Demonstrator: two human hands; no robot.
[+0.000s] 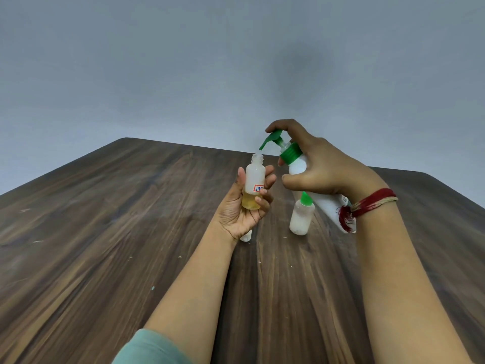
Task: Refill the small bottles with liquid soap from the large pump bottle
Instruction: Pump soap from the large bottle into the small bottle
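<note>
My left hand [242,206] grips a small clear bottle [254,185], uncapped, upright, with yellowish soap in its lower part. My right hand [319,166] grips the large white pump bottle [298,166] around its neck, tilted left, one finger on top of the green pump head [273,139]. The green spout hangs just above the small bottle's open mouth. A second small white bottle with a green cone cap [301,216] stands on the table below my right hand.
A dark wooden table [131,232] stretches in front, with a grey wall behind it. A small white object [246,236] peeks out under my left wrist. Red and beige threads wrap my right wrist.
</note>
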